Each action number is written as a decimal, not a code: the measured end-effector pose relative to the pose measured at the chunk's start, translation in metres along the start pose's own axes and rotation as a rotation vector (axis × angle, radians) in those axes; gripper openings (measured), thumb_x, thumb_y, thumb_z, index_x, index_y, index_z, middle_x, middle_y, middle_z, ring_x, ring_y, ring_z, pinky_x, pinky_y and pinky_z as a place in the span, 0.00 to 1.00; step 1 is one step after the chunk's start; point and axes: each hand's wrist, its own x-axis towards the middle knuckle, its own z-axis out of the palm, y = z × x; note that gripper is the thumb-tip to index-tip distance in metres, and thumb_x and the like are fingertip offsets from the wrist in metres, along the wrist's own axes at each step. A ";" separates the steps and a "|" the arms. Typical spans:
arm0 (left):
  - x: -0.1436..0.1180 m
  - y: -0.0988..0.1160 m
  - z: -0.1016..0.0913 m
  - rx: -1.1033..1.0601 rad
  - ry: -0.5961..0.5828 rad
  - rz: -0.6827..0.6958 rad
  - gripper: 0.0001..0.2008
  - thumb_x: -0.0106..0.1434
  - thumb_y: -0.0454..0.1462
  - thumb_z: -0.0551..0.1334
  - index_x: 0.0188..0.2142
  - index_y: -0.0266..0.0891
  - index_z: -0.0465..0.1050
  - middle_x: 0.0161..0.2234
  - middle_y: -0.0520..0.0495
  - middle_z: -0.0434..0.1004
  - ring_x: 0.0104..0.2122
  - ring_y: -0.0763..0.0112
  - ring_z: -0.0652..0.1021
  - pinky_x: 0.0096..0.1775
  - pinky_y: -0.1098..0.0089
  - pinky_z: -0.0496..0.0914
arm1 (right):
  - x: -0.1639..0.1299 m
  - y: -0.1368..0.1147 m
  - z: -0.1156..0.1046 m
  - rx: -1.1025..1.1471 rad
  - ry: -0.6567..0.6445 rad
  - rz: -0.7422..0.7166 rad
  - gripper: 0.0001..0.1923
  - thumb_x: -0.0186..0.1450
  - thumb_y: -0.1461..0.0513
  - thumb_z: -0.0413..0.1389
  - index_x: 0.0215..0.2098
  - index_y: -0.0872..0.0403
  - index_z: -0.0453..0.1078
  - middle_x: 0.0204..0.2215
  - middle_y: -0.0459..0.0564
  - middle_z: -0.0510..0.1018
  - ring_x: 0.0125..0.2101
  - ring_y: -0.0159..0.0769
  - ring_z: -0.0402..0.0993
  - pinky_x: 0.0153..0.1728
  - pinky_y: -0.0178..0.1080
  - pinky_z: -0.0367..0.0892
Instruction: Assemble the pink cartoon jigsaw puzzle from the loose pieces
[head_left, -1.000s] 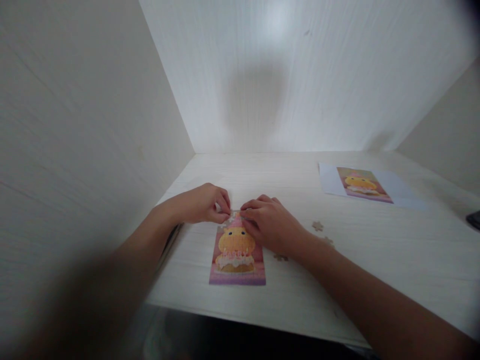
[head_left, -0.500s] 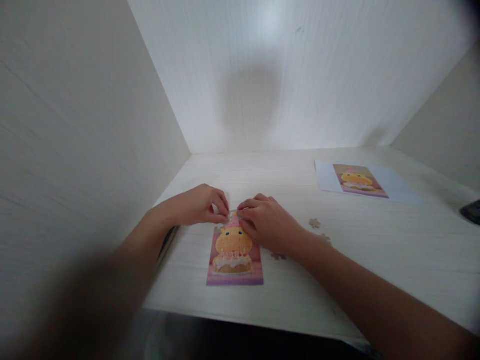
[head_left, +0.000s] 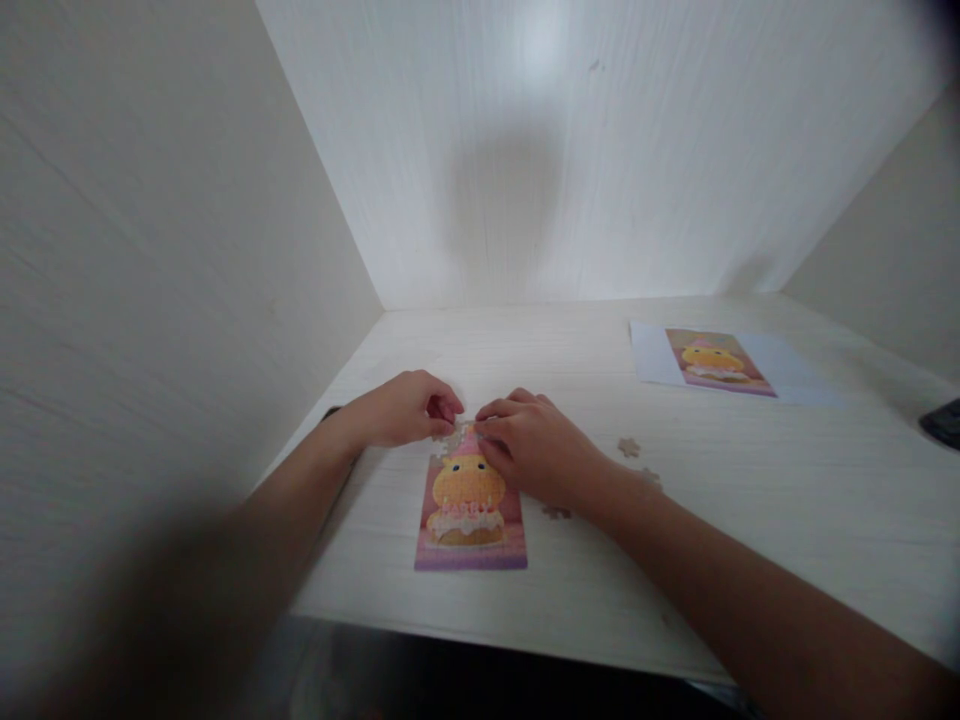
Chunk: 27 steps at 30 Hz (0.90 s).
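Note:
A small jigsaw puzzle [head_left: 470, 515] with a yellow figure on a cake against pink lies on the white table [head_left: 750, 500]. My left hand [head_left: 405, 408] rests at the puzzle's top left corner, fingers curled, its fingertips at a pale piece [head_left: 451, 436] on the top edge. My right hand [head_left: 529, 445] lies over the top right part of the puzzle, fingertips pressing near the pink hat. Whether either hand pinches a piece is hidden by the fingers.
Loose brown puzzle pieces [head_left: 628, 447] lie to the right of my right wrist. A printed sheet [head_left: 720, 362] with the same picture lies at the back right. A dark object [head_left: 946, 422] sits at the right edge. White walls close in on the left and back.
My left hand has drawn back slightly to the left and its fingers have curled away from the puzzle's top edge. My right hand has stayed put.

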 end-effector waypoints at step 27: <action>-0.007 0.011 -0.004 0.047 -0.092 -0.050 0.18 0.51 0.43 0.67 0.39 0.36 0.75 0.33 0.47 0.78 0.31 0.71 0.75 0.33 0.72 0.66 | 0.000 0.001 0.001 0.004 0.006 -0.006 0.15 0.70 0.59 0.49 0.41 0.54 0.78 0.42 0.53 0.80 0.44 0.40 0.70 0.49 0.43 0.60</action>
